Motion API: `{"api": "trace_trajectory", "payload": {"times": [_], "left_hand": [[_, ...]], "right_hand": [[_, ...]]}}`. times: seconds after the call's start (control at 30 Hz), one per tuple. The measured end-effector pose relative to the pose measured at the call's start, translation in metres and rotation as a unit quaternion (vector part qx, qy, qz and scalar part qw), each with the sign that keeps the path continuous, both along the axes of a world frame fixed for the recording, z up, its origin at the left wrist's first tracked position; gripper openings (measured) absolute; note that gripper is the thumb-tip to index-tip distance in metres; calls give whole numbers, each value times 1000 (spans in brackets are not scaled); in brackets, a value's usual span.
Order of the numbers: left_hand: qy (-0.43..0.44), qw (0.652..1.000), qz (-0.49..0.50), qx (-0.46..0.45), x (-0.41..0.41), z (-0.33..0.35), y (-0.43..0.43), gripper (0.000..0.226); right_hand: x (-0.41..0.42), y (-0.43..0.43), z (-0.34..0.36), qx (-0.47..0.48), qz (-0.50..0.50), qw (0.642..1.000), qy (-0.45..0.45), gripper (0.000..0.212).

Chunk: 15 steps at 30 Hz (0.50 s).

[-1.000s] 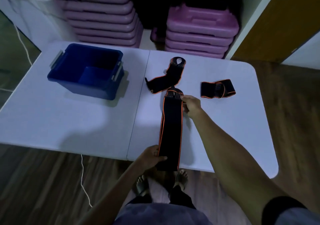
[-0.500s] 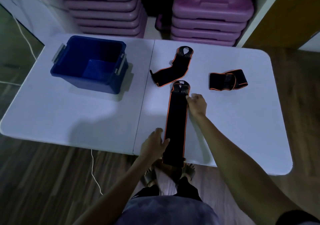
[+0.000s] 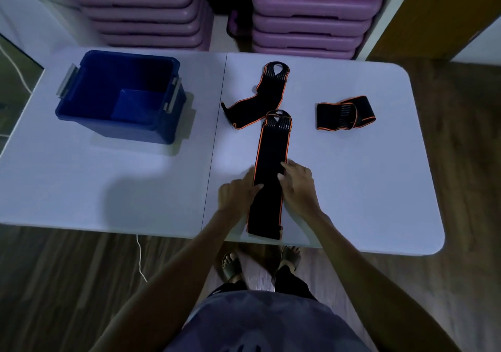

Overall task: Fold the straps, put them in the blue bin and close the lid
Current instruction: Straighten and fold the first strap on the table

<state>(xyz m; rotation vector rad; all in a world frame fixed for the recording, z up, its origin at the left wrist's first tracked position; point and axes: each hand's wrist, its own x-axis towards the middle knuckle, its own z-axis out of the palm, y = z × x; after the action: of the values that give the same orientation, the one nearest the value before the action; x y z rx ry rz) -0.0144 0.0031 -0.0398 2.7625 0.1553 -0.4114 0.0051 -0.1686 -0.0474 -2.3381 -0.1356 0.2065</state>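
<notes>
Resting on the long strap [image 3: 271, 173], both hands sit at about its middle: left hand [image 3: 238, 191] on the left edge with fingers laid onto the black fabric, right hand [image 3: 298, 186] on the right edge with fingertips bent over the orange trim. Whether either hand pinches the fabric or only presses it flat, cannot tell. Strap lies straight and unfolded on the white table [image 3: 108, 178], loop end pointing away from the person, near end reaching the table's front edge.

Second strap [image 3: 257, 97]: bent, lying just beyond the long one, its lower part close to the long strap's loop end. Third strap [image 3: 345, 113]: folded into a short bundle, off to the right, apart from the other two.

Blue bin [image 3: 122, 97]: far left half of table, open, no lid on it, grey latches on two sides. Purple cases [image 3: 311, 15] stacked behind the table.
</notes>
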Motion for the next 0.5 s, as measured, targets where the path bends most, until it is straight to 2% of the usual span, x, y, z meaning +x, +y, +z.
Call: {"api": "trace_trajectory", "payload": {"times": [0.03, 0.1, 0.17, 0.2, 0.27, 0.37, 0.43, 0.5], "left_hand": [[2, 999, 25, -36, -1, 4, 0, 53], [-24, 985, 36, -164, -11, 8, 5, 41], [-64, 962, -22, -264, -32, 7, 17, 37], [-84, 956, -69, -271, -46, 4, 26, 38], [-132, 953, -177, -209, -72, -2, 41, 42], [-184, 932, -282, -131, -93, -14, 47, 50], [-198, 931, -281, -125, -95, -17, 44, 41], [-176, 947, -213, -161, -93, -13, 35, 34]], "right_hand": [[-7, -2, 6, 21, 6, 1000, -14, 48], [-28, -10, 14, 35, 57, 997, -31, 48], [-54, -20, 17, 23, 126, 991, -35, 55], [-66, -24, 16, -1, 163, 986, -37, 61], [-87, -28, 6, -55, 217, 973, -58, 67], [-99, -26, -7, -71, 221, 969, -80, 48], [-98, -23, -7, -54, 203, 975, -79, 38], [-97, -20, -2, -15, 160, 987, -27, 35]]}}
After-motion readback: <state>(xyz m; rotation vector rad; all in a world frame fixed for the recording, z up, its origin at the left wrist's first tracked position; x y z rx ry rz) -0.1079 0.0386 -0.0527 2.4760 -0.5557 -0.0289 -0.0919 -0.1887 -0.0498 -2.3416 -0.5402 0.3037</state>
